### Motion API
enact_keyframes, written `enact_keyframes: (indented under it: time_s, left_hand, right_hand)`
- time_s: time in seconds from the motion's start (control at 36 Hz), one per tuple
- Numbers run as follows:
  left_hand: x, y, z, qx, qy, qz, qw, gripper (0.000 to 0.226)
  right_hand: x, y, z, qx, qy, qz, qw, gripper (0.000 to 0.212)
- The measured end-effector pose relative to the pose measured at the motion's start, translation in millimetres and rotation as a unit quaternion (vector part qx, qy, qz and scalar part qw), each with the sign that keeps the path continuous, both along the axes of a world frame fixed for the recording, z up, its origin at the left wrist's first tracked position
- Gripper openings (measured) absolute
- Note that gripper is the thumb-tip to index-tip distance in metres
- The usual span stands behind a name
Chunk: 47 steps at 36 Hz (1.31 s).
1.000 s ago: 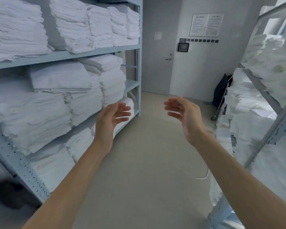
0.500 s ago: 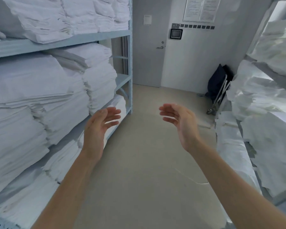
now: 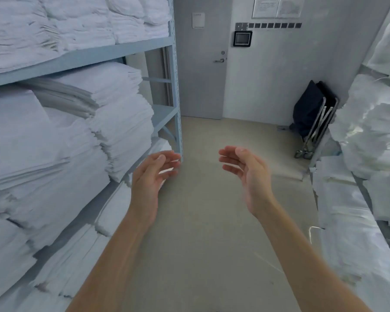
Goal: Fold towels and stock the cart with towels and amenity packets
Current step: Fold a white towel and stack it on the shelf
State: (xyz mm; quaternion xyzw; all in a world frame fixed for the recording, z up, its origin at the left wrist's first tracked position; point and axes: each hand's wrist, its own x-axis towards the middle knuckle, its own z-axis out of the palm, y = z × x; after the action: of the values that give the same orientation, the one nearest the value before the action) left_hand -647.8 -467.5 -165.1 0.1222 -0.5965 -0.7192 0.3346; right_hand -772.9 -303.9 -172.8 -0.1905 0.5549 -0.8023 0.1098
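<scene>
Both hands were empty, left hand (image 3: 148, 176) and right hand (image 3: 249, 174) relaxed, palms facing, beside stacked towels (image 3: 119, 122).

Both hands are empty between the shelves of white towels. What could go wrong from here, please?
1. The tall stacks of folded white towels on the grey metal shelf overhang its edge; pulling one from the middle could topple the rest.
2. The open left hand is close to the shelf's perforated steel post and might knock against it.
3. The folded dark trolley by the wall narrows the aisle near the grey door.
</scene>
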Motion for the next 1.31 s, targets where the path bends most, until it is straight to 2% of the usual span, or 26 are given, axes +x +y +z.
enact_keyframes:
  time_s: [0.19,0.36,0.64,0.94,1.31]
  left_hand:
    - [-114,-59,12,-0.022,-0.031,0.039,0.999,0.029]
    - [-179,-96,6,0.006,-0.045,0.03,0.999,0.029]
    - [-298,-173,-20,0.01,-0.054,0.096,0.994,0.025]
    - [-468,-292,-64,0.112,-0.037,0.093,0.989,0.025]
    - [-607,-425,-47,0.088,-0.019,0.104,0.991,0.021]
  right_hand:
    - [-125,-68,1,-0.015,-0.01,0.044,0.999,0.027]
    - [-199,-113,-2,-0.006,-0.022,0.073,0.997,0.026]
    - [-318,-196,-24,0.026,-0.029,0.097,0.995,0.028]
    - [-480,-324,-51,0.083,-0.058,0.11,0.989,0.027]
    - [-622,-465,-31,0.052,-0.052,0.141,0.987,0.024]
